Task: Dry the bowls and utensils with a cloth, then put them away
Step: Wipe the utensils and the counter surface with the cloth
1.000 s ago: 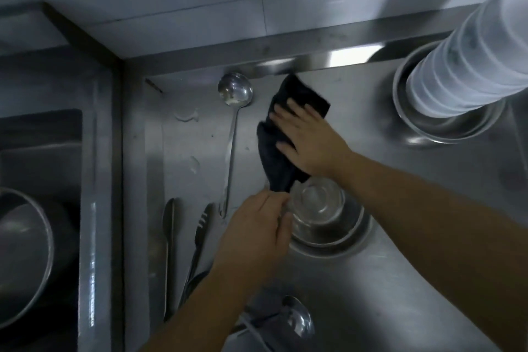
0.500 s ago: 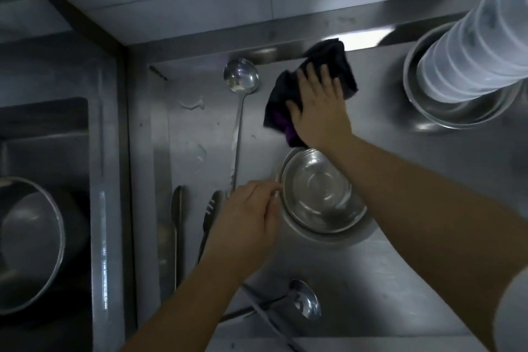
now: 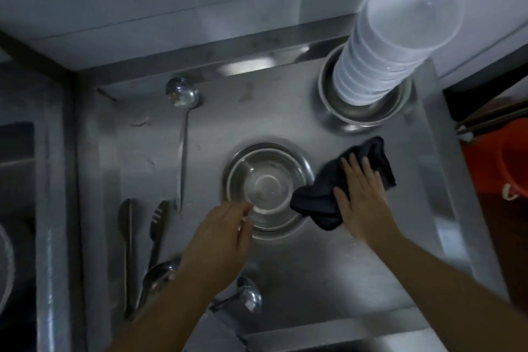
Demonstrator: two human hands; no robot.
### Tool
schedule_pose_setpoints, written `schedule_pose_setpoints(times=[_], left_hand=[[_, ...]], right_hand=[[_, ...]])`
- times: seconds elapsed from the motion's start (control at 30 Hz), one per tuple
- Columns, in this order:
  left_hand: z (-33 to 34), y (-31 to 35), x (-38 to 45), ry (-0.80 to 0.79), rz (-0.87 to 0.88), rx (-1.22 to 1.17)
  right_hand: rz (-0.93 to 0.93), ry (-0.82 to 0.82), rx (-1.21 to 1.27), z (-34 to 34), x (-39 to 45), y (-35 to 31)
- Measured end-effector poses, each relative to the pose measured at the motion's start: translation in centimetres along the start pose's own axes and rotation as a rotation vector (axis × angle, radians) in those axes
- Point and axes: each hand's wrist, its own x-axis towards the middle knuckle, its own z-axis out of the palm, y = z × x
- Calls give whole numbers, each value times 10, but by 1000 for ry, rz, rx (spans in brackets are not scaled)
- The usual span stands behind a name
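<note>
The right hand lies flat, fingers spread, pressing the dark cloth to the counter (wiping it, apparently). Just left of it sit the nested steel bowls, whose near rim the left hand pinches. Drying them likely comes next, which means bringing the cloth into the top bowl.

The left hand covers the near rim of the steel bowl, and its arm hides part of 2 ladles at the worktop's near edge. Fingers look blurry, so grip's unclear. Orange bucket is cropped off past the right edge.
</note>
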Motion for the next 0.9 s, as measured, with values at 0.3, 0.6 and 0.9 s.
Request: schedule_pose_setpoints(times=[0.3,0.6,0.9], left_hand=[[38,109,131,-30,-433,-681],[49,159,234,69,-495,-1024],[56,171,242,202,-581,-1115]], right_hand=[[305,9,-28,-13,-101,66],[152,35,-188,-22,-57,74],[151,57,-200,-22,-15,69]])
